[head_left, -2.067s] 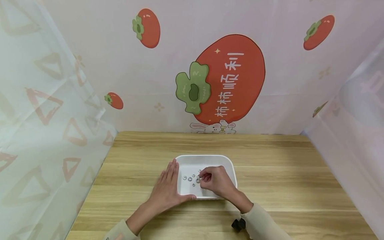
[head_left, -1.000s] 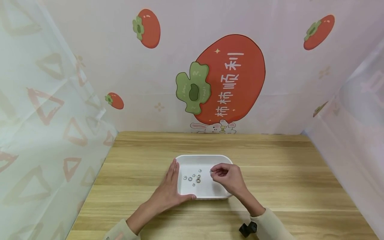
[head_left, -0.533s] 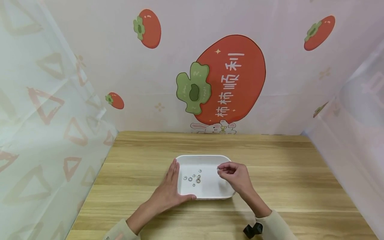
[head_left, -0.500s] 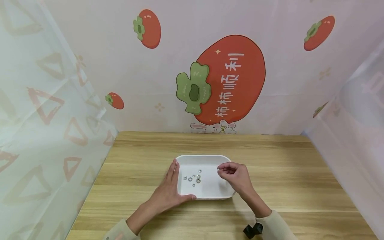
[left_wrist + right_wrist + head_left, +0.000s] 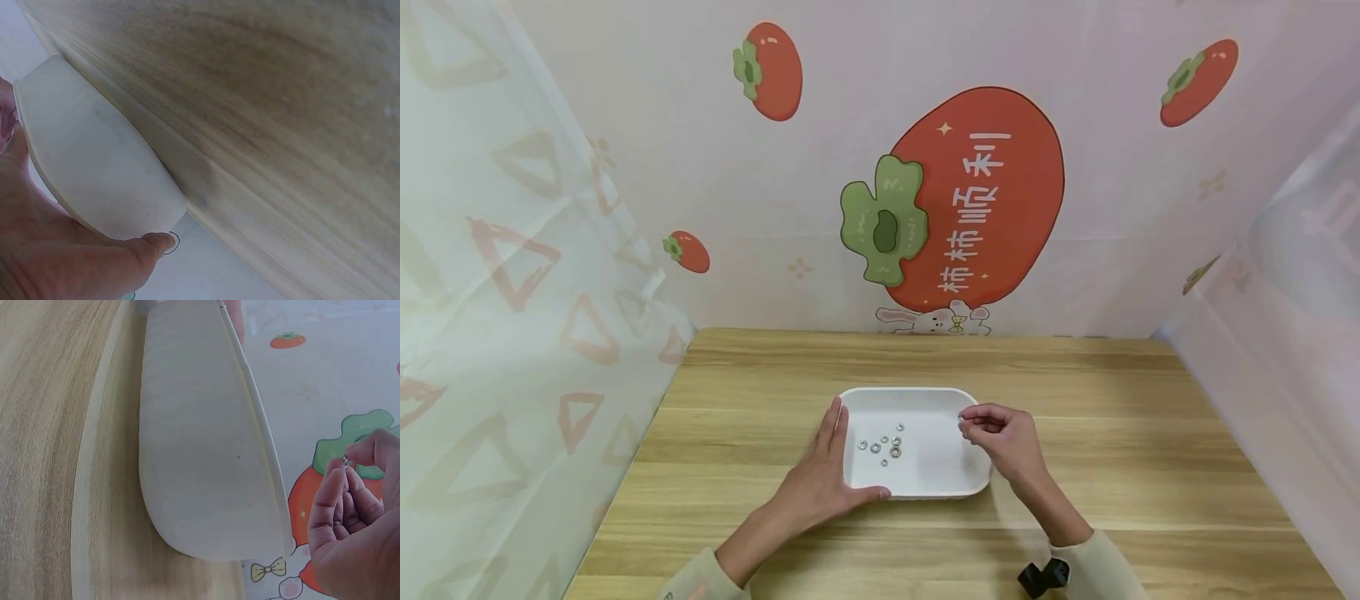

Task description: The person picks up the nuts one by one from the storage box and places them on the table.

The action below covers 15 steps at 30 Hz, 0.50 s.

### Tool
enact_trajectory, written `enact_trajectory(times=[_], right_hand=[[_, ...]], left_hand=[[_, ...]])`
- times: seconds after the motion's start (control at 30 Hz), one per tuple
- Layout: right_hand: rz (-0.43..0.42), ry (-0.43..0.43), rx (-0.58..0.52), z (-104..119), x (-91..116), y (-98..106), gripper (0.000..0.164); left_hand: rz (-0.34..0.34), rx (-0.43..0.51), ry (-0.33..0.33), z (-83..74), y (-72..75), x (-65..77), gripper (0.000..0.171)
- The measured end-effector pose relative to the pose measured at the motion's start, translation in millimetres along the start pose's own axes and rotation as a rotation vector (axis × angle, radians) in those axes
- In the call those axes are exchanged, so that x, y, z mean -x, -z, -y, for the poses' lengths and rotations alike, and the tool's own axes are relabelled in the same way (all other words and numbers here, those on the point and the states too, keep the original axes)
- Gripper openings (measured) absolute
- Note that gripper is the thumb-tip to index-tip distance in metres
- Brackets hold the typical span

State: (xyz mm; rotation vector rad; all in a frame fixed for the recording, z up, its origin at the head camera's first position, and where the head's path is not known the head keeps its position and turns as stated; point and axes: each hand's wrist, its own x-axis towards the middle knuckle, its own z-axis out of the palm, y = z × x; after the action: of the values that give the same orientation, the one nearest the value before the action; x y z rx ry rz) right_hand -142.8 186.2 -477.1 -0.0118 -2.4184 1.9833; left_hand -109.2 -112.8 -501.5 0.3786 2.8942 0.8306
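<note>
A shallow white tray (image 5: 936,467) lies on the table, with several small silver ring-shaped metal nuts (image 5: 896,452) spread over its left half. My left hand (image 5: 820,479) rests against the tray's near-left corner, fingers straight along the left side and thumb along the front rim. In the left wrist view that thumb (image 5: 156,242) touches the outer wall. Over the tray's right side, my right hand (image 5: 1006,440) pinches one small shiny nut (image 5: 345,461) between thumb and index finger, its other fingers curled. The held nut is mostly covered by the fingertips.
The wooden table (image 5: 760,383) reaches back to a fabric backdrop (image 5: 1112,275) printed with red persimmons. Similar sheets hang at left and right. A black device (image 5: 1043,577) sits by the right sleeve cuff.
My right hand has lifted a nut from the group and moved right, over the tray's right edge. The left hand, the tray and the other nuts have stayed put.
</note>
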Motion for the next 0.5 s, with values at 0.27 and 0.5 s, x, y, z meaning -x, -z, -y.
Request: enact_trajectory(times=[0.27,0.5], right_hand=[[-0.030,-0.017,-0.002,-2.0,-0.6,9.5,0.015],[-0.052,-0.038,-0.024,-1.6,-1.0,15.4,0.019]], left_hand=[[0.001,-0.007,-0.002,-0.3,0.9,-0.1,0.142],[-0.001,-0.005,-0.006,-1.4,1.9,0.0,0.143]])
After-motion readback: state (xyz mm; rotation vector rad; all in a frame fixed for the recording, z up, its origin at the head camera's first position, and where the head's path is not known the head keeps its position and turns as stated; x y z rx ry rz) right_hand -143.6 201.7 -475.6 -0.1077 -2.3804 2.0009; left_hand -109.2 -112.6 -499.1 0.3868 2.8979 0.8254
